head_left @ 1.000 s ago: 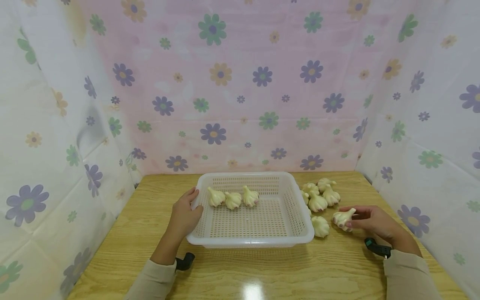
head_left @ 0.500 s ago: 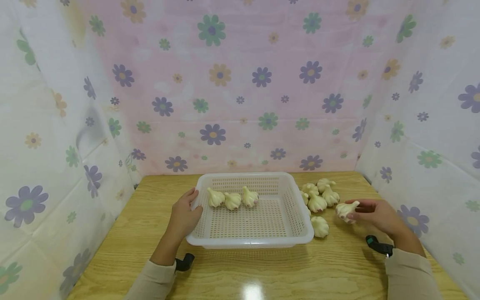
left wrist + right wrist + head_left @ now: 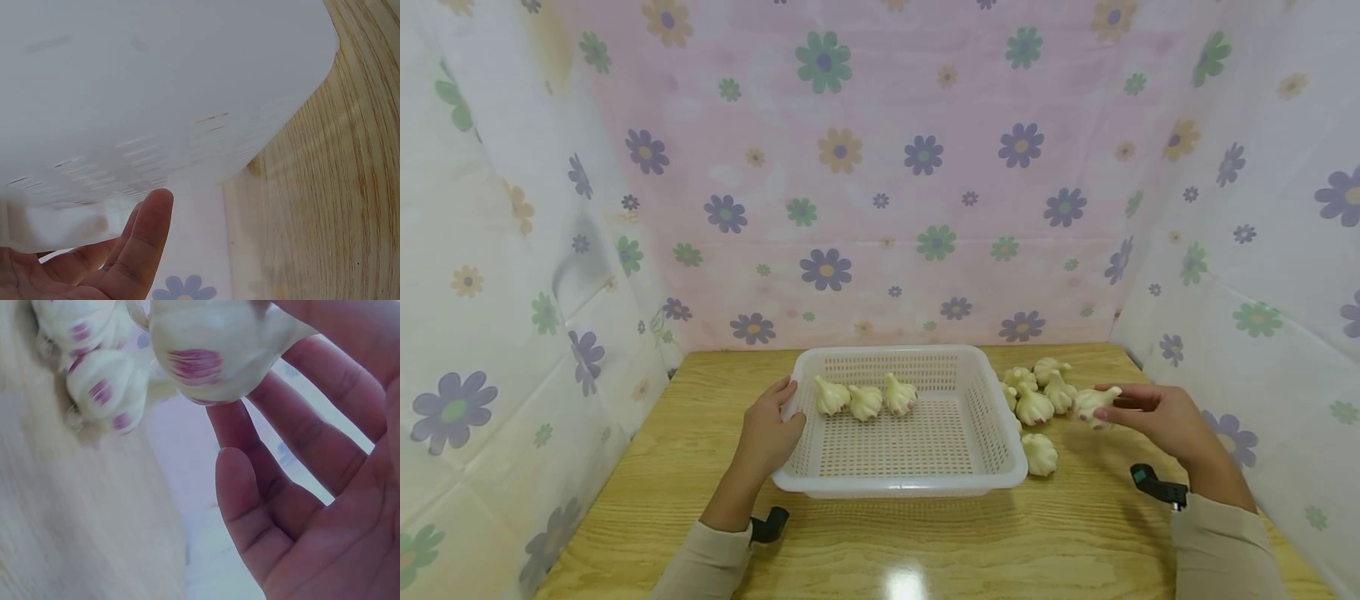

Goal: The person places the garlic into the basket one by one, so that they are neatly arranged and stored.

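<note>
A white plastic basket point(image 3: 895, 482) with slotted walls stands at the middle of the wooden table. My left hand point(image 3: 772, 427) holds its left rim, thumb over the edge and fingers along the outer wall; the left wrist view shows those fingers point(image 3: 147, 234) under the rim. Inside, three garlic bulbs point(image 3: 866, 402) sit in a row toward the back left. To the right of the basket, my right hand point(image 3: 1161, 421) pinches another garlic bulb point(image 3: 1093, 408) between thumb and fingers, its stem pointing toward the palm. Purple streaks mark that bulb in the right wrist view.
Several more garlic bulbs point(image 3: 1034, 405) are clustered against the basket's right side, some partly hidden by its rim. One bulb point(image 3: 1040, 455) lies nearer the front. Flower-patterned cloth point(image 3: 880, 208) walls in the table point(image 3: 820, 550) at the back and both sides.
My right hand has moved away from me, carrying its garlic bulb from beside the front bulb to the edge of the cluster. The left hand and basket have stayed in place.
</note>
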The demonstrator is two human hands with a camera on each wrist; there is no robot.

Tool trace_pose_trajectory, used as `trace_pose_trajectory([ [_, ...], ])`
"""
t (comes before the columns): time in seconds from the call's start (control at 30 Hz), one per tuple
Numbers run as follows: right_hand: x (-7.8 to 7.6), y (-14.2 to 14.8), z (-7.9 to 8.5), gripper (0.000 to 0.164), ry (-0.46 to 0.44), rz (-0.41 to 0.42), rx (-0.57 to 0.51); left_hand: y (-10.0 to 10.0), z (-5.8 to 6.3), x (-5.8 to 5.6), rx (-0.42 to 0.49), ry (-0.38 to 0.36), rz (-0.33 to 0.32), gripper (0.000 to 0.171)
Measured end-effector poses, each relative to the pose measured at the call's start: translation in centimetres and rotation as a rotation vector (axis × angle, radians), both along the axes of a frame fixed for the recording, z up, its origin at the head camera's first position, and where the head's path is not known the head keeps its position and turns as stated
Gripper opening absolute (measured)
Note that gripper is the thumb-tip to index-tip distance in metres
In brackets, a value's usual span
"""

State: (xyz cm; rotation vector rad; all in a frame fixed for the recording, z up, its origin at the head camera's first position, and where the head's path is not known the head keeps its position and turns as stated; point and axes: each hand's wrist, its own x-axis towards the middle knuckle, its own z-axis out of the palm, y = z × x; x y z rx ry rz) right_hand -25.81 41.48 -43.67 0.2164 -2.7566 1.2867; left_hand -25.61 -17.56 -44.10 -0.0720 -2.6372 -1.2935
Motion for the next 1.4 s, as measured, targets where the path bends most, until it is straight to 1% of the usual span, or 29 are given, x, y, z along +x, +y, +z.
trace_pose_trajectory([
  [0.23,0.4,-1.2,1.4,0.046,0.098,0.010,0.023,-0.1,-0.1,-0.1,0.005,0.006,0.000,0.061],
  [0.33,0.5,-2.0,2.1,0.042,0.131,0.024,0.019,-0.1,-0.1,-0.1,0.005,0.008,0.000,0.061],
  [0.43,0.6,-2.9,2.7,0.039,0.154,0.015,0.022,-0.2,0.0,0.0,0.002,0.004,-0.001,0.061],
  [0.5,0.5,-3.6,3.0,0.038,0.159,0.005,0.007,-0.3,0.0,0.1,-0.002,-0.001,0.003,0.062],
  [0.6,0.3,-4.8,3.4,0.038,0.170,-0.002,0.013,-0.4,0.0,0.2,-0.012,-0.005,0.010,0.062],
  [0.77,-0.5,-6.5,4.6,0.040,0.184,-0.005,0.070,-0.3,0.1,0.1,-0.011,0.002,-0.004,0.061],
  [0.9,-1.4,-7.7,5.7,0.043,0.158,0.007,0.069,-0.1,0.0,-0.1,-0.005,-0.003,-0.012,0.061],
  [1.07,-2.4,-9.5,7.1,0.046,0.134,0.028,0.076,-0.1,0.0,-0.1,-0.011,-0.004,-0.004,0.062],
  [1.2,-3.2,-10.7,7.7,0.051,0.130,0.051,0.066,-0.1,0.1,-0.1,-0.015,0.000,-0.002,0.062],
  [1.33,-4.2,-12.0,8.0,0.061,0.091,0.082,0.028,-0.1,0.1,-0.1,-0.018,0.005,-0.003,0.061],
  [1.4,-4.6,-12.7,8.1,0.064,0.071,0.100,0.021,-0.1,0.1,0.0,-0.017,0.006,-0.004,0.061],
])
